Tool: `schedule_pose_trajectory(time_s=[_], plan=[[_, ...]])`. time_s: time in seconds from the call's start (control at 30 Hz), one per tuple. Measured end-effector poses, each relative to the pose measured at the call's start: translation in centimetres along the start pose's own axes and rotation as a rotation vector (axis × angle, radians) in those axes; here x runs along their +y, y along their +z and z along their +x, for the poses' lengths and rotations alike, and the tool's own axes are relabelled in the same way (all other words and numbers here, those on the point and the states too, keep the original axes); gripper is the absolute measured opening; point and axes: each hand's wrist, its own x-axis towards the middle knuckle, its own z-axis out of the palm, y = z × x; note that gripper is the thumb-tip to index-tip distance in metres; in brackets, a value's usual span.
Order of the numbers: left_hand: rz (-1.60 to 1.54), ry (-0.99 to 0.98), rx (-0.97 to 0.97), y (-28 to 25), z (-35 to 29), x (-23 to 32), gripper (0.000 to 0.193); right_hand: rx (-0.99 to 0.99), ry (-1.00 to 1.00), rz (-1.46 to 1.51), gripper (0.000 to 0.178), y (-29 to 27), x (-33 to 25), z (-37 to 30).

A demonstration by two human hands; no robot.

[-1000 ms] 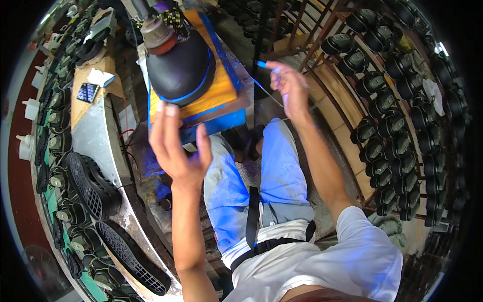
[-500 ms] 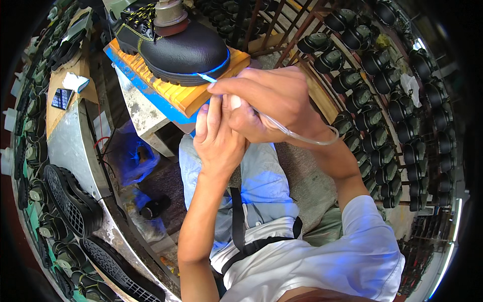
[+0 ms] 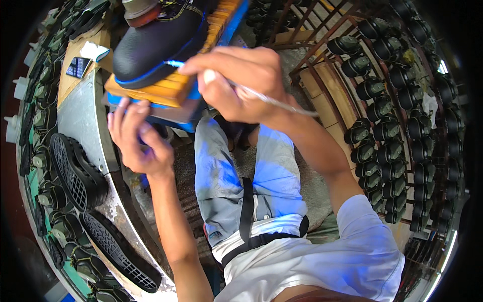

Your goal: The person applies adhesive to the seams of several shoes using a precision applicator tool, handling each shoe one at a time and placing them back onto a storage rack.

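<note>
A black work shoe (image 3: pixel 158 48) with a bright blue line along its lower edge sits on a yellow wooden block (image 3: pixel 151 93). A round metal press head (image 3: pixel 141 11) bears down on the shoe from above. My right hand (image 3: pixel 241 83) is closed around a slim applicator (image 3: pixel 261 96) with a clear tube; its pale tip meets the side of the shoe, near the sole. My left hand (image 3: pixel 138 136) is at the block's near edge with fingers apart, the fingertips at or just touching the blue base (image 3: pixel 161 115) under the block.
On the left, a metal bench (image 3: pixel 83 118) carries black shoe soles (image 3: pixel 121 249), a phone (image 3: pixel 78 67) and a white folded paper (image 3: pixel 94 51). Racks of black shoes (image 3: pixel 382 126) fill the right side. More shoes (image 3: pixel 63 229) line the far left.
The block and shoe have swung round, the toe now pointing left and toward me. My left hand has parted from my right and moved left. The applicator has moved left along the shoe.
</note>
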Motion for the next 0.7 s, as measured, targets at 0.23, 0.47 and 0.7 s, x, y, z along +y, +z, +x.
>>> schedule_pose_trajectory(time_s=[0.23, 0.47, 0.7], plan=[[0.013, -0.403, -0.058, 0.2, 4.6, -4.4, 0.056, 0.051, -0.170, -0.153, 0.018, 3.6, 7.8, 0.5], [0.237, -0.345, -0.248, 1.3, 6.9, -7.7, 0.106, -0.058, -0.121, -0.333, 0.018, -1.2, 10.0, 0.6], [-0.076, -0.386, -0.399, 3.0, 8.7, -14.8, 0.094, -0.098, -0.093, -0.489, 0.020, -6.2, 9.5, -1.7]])
